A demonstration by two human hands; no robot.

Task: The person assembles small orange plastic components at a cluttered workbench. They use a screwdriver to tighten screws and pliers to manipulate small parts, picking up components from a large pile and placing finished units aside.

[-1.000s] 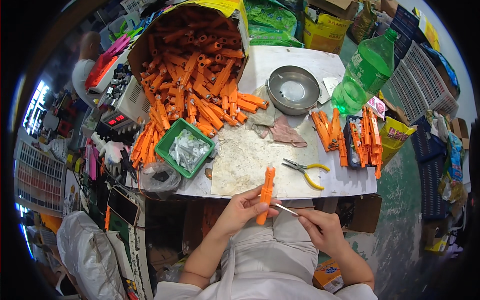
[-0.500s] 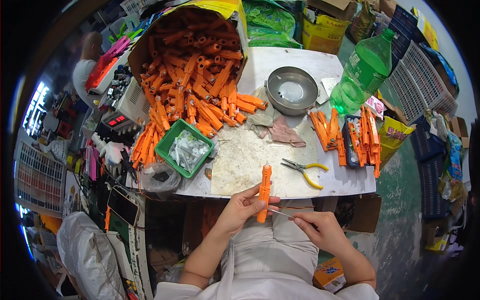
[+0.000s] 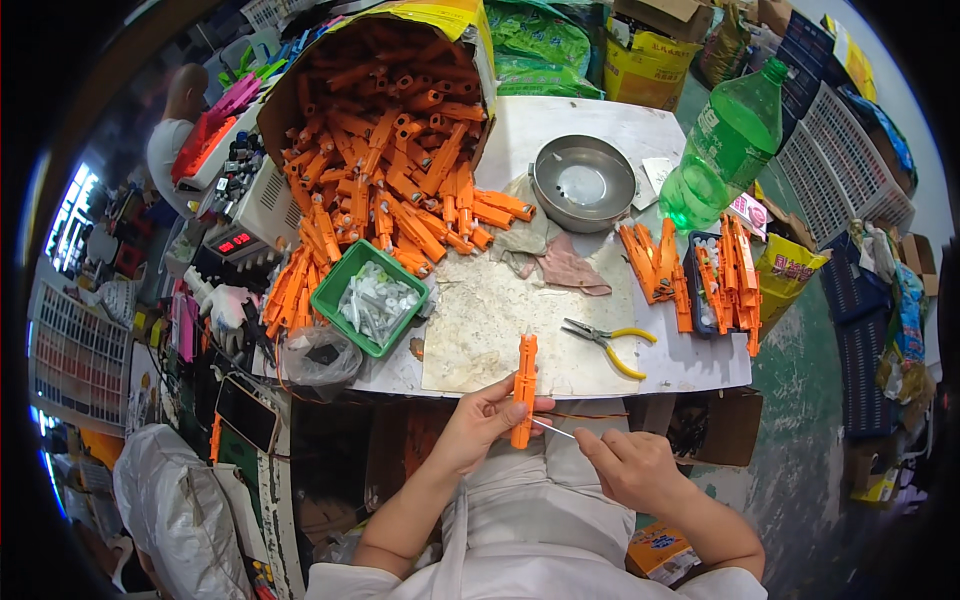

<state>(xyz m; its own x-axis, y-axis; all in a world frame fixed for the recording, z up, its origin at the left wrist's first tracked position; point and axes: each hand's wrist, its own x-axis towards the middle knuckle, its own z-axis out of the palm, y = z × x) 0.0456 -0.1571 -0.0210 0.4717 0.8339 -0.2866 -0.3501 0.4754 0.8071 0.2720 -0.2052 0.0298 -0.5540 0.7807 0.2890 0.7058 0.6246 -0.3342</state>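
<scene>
My left hand (image 3: 482,424) grips a long, narrow orange plastic part (image 3: 525,385) upright above my lap, just off the table's near edge. A small pale tip shows at its top end. In my right hand (image 3: 632,466) is a thin metal rod (image 3: 556,431), pinched between the fingers. Its far end reaches the lower side of the orange part, where my left fingers hide the contact. Pliers with yellow handles (image 3: 622,352) lie open on the worn sheet just beyond my hands.
A large carton spills many orange parts (image 3: 400,190) at the back left. Nearer stand a green tray (image 3: 400,336) of clear plastic pieces, a metal bowl (image 3: 606,212), a rag (image 3: 574,264), a green bottle (image 3: 722,140) and a dark bin (image 3: 703,316) with orange parts.
The orange part has shifted slightly left and down with my left hand. My right hand has turned a little, and the rod now slopes more steeply.
</scene>
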